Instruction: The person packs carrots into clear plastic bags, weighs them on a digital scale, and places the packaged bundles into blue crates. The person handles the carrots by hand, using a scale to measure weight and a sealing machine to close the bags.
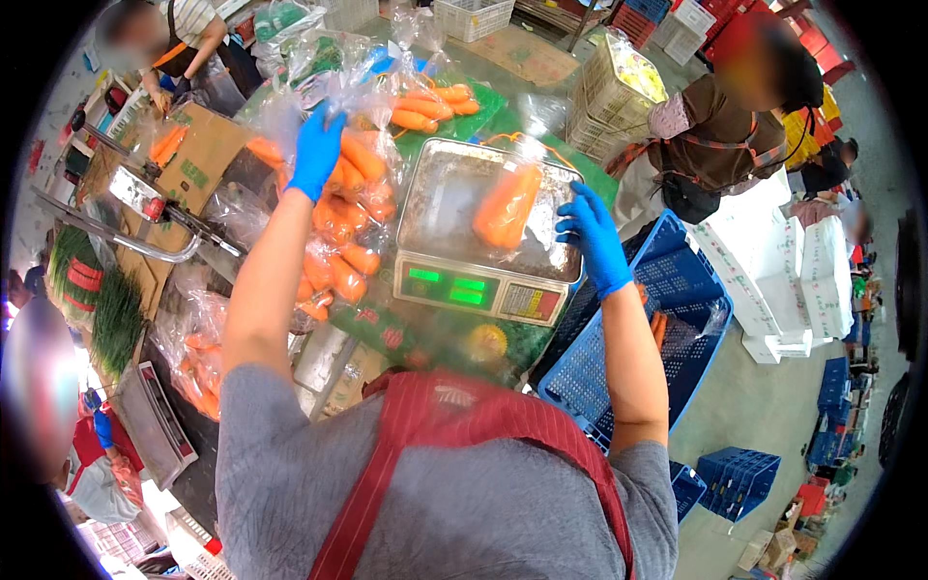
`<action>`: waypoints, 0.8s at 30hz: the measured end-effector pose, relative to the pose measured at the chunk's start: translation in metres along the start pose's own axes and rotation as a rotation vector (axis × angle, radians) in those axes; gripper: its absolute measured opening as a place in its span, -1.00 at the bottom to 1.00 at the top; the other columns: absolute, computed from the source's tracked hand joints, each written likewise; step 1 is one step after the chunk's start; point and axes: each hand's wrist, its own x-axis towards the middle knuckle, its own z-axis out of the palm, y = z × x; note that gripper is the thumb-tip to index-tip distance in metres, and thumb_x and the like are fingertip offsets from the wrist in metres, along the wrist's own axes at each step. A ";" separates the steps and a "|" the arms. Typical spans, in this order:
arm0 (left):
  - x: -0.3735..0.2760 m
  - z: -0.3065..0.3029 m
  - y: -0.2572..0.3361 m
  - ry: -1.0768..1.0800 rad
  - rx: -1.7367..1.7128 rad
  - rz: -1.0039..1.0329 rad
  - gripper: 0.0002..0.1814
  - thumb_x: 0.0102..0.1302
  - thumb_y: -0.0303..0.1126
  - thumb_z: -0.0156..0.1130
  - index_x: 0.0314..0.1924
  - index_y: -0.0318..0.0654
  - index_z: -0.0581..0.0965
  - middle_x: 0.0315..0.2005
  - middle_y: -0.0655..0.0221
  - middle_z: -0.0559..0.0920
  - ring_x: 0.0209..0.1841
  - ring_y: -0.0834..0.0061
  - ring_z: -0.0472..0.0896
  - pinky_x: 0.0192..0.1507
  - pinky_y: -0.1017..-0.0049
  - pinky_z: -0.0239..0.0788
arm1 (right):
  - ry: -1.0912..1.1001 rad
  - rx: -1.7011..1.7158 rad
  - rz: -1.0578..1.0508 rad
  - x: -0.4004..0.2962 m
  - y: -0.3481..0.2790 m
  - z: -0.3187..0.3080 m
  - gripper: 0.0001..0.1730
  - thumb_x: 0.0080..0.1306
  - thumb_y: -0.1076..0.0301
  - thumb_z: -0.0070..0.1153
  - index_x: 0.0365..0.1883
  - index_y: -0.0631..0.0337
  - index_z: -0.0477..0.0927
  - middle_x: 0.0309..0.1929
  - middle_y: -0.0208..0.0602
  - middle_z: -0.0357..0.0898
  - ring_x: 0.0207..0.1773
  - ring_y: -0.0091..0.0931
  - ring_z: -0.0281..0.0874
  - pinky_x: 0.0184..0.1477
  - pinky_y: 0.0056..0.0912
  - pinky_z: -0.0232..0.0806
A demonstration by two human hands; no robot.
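Note:
A clear plastic bag of carrots (510,203) lies on the metal pan of a digital scale (442,192), its gathered neck pointing away from me. The scale's green display is lit. At the pan's right edge is my right hand (591,232), in a blue glove, fingers apart and holding nothing. My left hand (317,152), also gloved in blue, reaches over a pile of bagged carrots (341,217) left of the scale. Its fingertips are by loose clear plastic, and blur hides whether they grip it. More bagged carrots (428,109) lie behind the scale.
A blue plastic crate (674,283) with some carrots stands right of the table. Green vegetable bundles (109,312) and a metal bag-sealing device (145,203) are at left. A co-worker (725,138) is beyond the scale's right, near stacked crates (602,94). Another person (206,43) works at upper left.

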 end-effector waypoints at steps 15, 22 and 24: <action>-0.091 0.074 0.149 -0.492 -0.452 -0.413 -0.12 0.23 -0.15 0.28 0.38 -0.39 0.05 0.17 0.13 0.41 0.19 0.32 0.38 0.18 0.36 0.25 | 0.666 0.368 0.118 -0.157 0.124 -0.202 -0.78 0.33 0.29 0.01 -0.10 0.13 0.56 -0.43 -0.46 0.51 -0.45 -0.59 0.39 -0.40 -0.54 0.26; -0.082 0.145 0.153 -0.357 -0.868 -0.704 -0.57 0.23 -0.32 0.25 0.07 -0.33 0.45 -0.12 0.20 0.60 -0.11 0.35 0.58 -0.11 0.40 0.46 | 0.577 0.350 0.184 -0.168 0.146 -0.190 -0.80 0.33 0.26 0.05 -0.15 0.12 0.57 -0.46 -0.48 0.49 -0.44 -0.60 0.41 -0.39 -0.56 0.28; -0.077 0.155 0.126 -0.438 -1.016 -0.893 -0.74 0.28 -0.38 0.17 -0.06 -0.29 0.54 -0.25 0.26 0.65 -0.23 0.34 0.64 -0.18 0.38 0.53 | 0.561 0.325 0.208 -0.169 0.150 -0.192 -0.80 0.33 0.24 0.05 -0.18 0.12 0.56 -0.48 -0.47 0.48 -0.46 -0.60 0.41 -0.42 -0.54 0.27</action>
